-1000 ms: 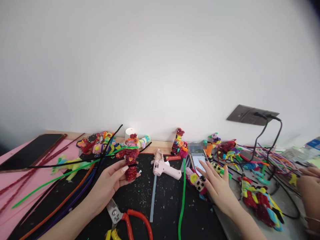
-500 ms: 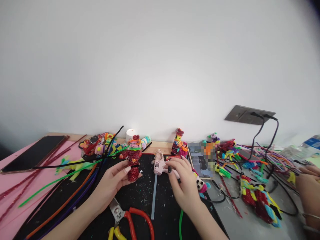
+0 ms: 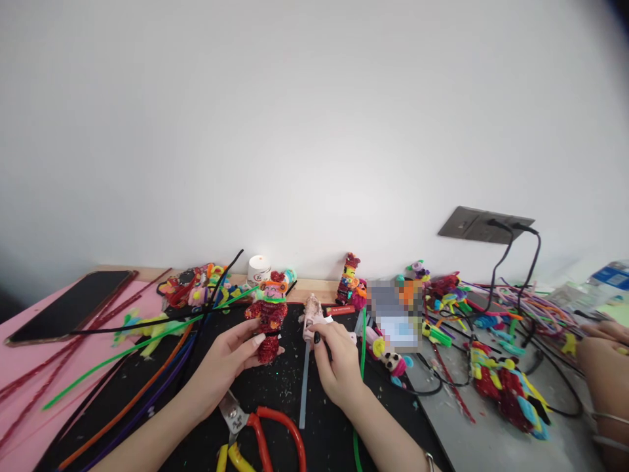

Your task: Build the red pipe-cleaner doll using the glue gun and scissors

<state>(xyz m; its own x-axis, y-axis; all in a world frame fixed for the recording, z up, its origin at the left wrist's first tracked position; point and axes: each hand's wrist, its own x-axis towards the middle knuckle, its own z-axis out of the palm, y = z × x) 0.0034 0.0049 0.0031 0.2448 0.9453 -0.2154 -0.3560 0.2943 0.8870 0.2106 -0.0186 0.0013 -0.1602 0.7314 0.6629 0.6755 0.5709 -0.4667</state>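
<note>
My left hand point(image 3: 228, 354) is closed around the lower body of a red tinsel pipe-cleaner doll point(image 3: 272, 311), held upright with its pink face and orange headpiece toward me. To the doll's right, a pale pink hot glue gun point(image 3: 312, 308) lies on the black mat, a long translucent glue stick point(image 3: 304, 387) reaching out of its rear toward me. My right hand point(image 3: 337, 360) is closed on the gun's back part, thumb and forefinger together; the hand hides some of the gun. Below my left hand lie scissors point(image 3: 260, 432) with red and yellow handles.
A phone point(image 3: 73, 305) rests on pink sheeting at left, among loose pipe cleaners point(image 3: 128, 391). Several finished dolls point(image 3: 350, 275) and a paper cup point(image 3: 259, 269) stand along the wall. Cords hang from a socket point(image 3: 484, 225). Another person's hand point(image 3: 602, 351) is at far right.
My right hand has moved left onto the glue gun, uncovering a red strip and a small figure behind it. The doll in my left hand has shifted slightly right and turned more face-on.
</note>
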